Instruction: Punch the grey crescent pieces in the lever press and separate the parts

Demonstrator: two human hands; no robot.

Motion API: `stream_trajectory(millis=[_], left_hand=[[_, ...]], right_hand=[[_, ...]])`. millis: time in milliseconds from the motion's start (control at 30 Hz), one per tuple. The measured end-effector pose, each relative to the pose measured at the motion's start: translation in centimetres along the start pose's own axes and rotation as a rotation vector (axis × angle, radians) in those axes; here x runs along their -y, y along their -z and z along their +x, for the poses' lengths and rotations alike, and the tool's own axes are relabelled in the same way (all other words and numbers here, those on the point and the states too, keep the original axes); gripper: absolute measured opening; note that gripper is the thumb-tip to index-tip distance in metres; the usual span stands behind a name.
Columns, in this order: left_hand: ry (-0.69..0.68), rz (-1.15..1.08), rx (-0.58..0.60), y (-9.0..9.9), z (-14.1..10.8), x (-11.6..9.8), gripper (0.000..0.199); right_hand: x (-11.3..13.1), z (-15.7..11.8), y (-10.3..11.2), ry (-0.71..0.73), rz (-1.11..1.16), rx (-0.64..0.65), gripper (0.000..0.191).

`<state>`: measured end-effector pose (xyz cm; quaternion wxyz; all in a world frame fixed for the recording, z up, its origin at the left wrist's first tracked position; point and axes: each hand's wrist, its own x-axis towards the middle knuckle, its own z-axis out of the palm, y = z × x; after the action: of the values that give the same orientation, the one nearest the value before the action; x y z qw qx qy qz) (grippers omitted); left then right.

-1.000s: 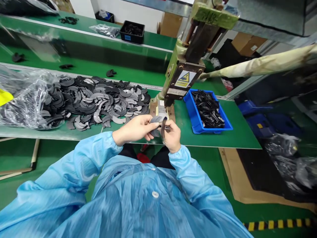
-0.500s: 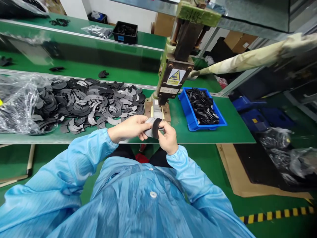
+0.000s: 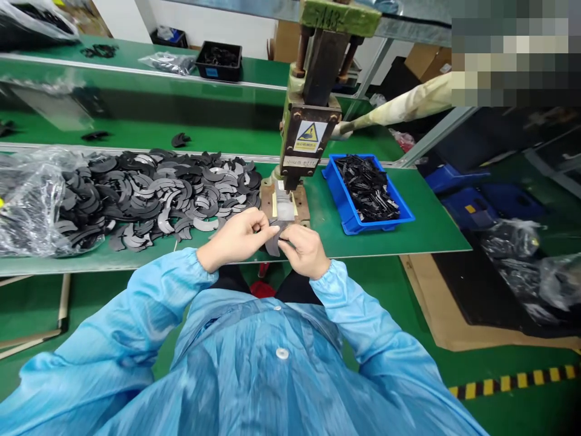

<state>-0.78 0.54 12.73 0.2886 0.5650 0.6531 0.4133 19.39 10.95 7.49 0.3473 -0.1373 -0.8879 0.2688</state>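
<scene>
Between my two hands, in front of the press's base, is a dark grey curved plastic piece [image 3: 273, 246]. My left hand [image 3: 240, 238] pinches its left side between thumb and fingers. On its right side my right hand [image 3: 305, 247] is closed, fingers bent against the piece and partly hiding it. The hand press [image 3: 310, 118] stands just beyond, its ram over a pale block [image 3: 285, 211] on the rusty base. A heap of similar curved pieces [image 3: 181, 191] lies to the left of my hands.
A blue bin [image 3: 347, 227] of small black parts stands right of the press. A clear plastic bag [image 3: 34, 200] lies at the left. The press's wrapped lever [image 3: 403, 106] reaches out to the right. Behind, a black bin [image 3: 220, 71] sits on a green shelf.
Both hands have tilted the curved piece lower and flatter, so its black crescent face no longer shows. The camera view has shifted slightly.
</scene>
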Motion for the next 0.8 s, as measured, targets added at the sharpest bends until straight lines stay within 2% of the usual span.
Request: stream_trajectory(millis=[100, 133, 267, 300, 367, 467, 567, 633, 700, 733, 800], left_hand=[[0.088, -0.179, -0.042, -0.4, 0.1, 0.5, 0.036], [0.128, -0.265, -0.016, -0.5, 0.1, 0.5, 0.04], [0.255, -0.503, 0.299, -0.2, 0.4, 0.9, 0.051], [0.268, -0.525, 0.309, 0.2, 0.9, 1.2, 0.051], [0.289, -0.574, 0.178, 1.6, 2.5, 2.1, 0.049], [0.372, -0.615, -0.087, 4.7, 7.0, 4.0, 0.043], [0.512, -0.51, -0.267, 7.7, 13.2, 6.1, 0.034], [0.584, -0.435, -0.342, 9.0, 17.7, 7.2, 0.027], [0.623, -0.395, -0.377, 9.4, 21.9, 7.9, 0.02], [0.634, -0.386, -0.384, 9.4, 23.7, 8.2, 0.02], [0.649, -0.378, -0.393, 9.1, 26.7, 8.7, 0.033]], right_hand=[[-0.1, -0.2, 0.1, -0.005, 0.008, -0.019, 0.012], [-0.2, -0.2, 0.2, -0.007, 0.013, -0.026, 0.013], [-1.0, -0.3, 0.8, -0.001, 0.046, -0.012, 0.014], [-1.4, -0.4, 1.1, -0.01, 0.05, -0.014, 0.017], [-2.6, -0.9, 1.8, -0.063, 0.039, -0.065, 0.026], [-5.5, -2.2, 2.9, -0.208, -0.009, -0.238, 0.028], [-8.7, -3.7, 3.3, -0.328, -0.045, -0.365, 0.027], [-10.3, -4.5, 3.2, -0.376, -0.055, -0.388, 0.027], [-11.3, -4.9, 3.0, -0.409, -0.059, -0.384, 0.028], [-11.5, -5.1, 3.0, -0.422, -0.06, -0.378, 0.028], [-11.7, -5.1, 3.0, -0.444, -0.063, -0.366, 0.029]])
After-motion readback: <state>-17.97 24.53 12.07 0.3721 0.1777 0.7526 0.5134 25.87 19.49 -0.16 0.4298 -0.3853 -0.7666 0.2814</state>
